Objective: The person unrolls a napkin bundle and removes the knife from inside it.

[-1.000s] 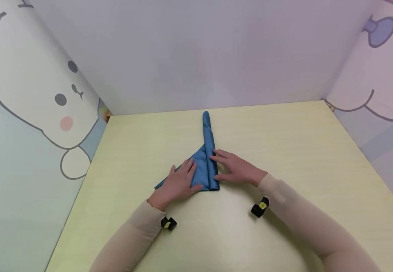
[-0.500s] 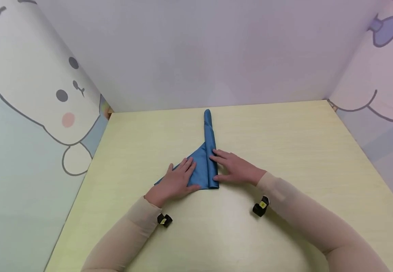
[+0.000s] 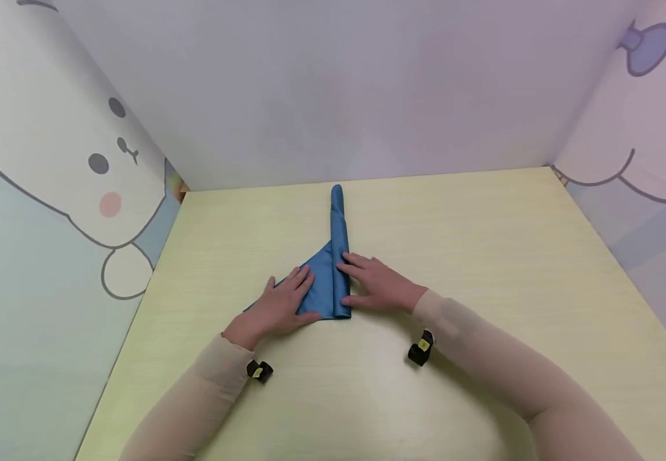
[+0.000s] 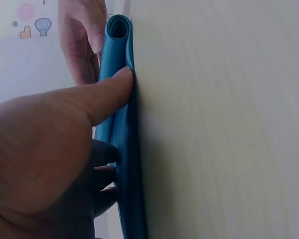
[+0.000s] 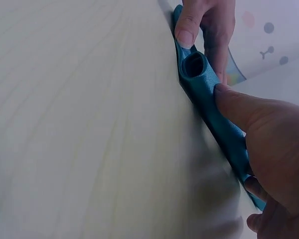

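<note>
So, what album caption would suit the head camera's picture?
Left hand resting on a blue cloth, right hand touching its rolled side, on a pale table.

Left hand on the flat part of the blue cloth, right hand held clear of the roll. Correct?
Not quite: the right hand isn't clear of the roll; its fingers touch it, as the head and right wrist views show. The left hand is on the flat part of the blue cloth, as you said.
</note>
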Demonstrator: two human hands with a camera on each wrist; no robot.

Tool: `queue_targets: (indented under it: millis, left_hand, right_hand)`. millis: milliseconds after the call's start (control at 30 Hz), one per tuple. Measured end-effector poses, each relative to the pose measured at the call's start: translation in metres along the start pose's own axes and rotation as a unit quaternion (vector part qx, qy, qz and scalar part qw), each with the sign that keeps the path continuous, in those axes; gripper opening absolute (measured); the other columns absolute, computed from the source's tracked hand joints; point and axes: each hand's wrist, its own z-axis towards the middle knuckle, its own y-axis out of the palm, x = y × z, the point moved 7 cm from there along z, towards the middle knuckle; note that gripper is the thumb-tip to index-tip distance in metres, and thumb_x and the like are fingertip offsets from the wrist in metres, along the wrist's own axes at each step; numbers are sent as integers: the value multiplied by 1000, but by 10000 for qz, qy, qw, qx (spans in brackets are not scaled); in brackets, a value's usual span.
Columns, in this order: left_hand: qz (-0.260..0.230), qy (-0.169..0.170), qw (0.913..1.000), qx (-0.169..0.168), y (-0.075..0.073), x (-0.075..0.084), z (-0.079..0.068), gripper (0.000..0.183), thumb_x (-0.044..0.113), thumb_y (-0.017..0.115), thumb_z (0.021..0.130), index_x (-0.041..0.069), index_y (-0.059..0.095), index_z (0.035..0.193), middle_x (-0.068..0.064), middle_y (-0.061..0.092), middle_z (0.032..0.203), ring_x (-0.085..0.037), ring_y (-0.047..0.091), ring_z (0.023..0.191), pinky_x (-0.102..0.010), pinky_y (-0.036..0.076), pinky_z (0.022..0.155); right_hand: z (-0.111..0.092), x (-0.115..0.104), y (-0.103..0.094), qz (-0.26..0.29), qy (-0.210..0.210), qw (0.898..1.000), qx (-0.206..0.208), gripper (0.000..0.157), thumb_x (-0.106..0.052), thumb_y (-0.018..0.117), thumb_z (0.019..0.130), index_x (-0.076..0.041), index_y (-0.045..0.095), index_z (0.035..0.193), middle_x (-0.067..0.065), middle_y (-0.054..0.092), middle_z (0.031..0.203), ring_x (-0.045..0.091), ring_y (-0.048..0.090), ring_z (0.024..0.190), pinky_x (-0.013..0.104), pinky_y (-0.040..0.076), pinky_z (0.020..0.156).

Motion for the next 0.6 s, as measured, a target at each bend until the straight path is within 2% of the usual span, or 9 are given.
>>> queue_targets:
  millis: [300,600]
  left_hand:
    - [-158,-31,9998,84,-4,-16,-10,90,63,50,90,9,19,154,-8,10,161,-28,9,147,-69,17,104]
    - [-197,-28,9997,154,0,-26,-15,91,66,50,89,10,19,154,-7,10,161,-27,8,147,-69,17,104]
  right_hand:
    - [17,-9,5,-23,-49,10000,-22,81,-56,60,88,-10,35,150,14,25,156,27,24,143,52,26,110]
    - [24,-14,11,0,94,9998,-160,82,-58,60,88,-14,32,152,11,22,158,24,22,144,53,26,109]
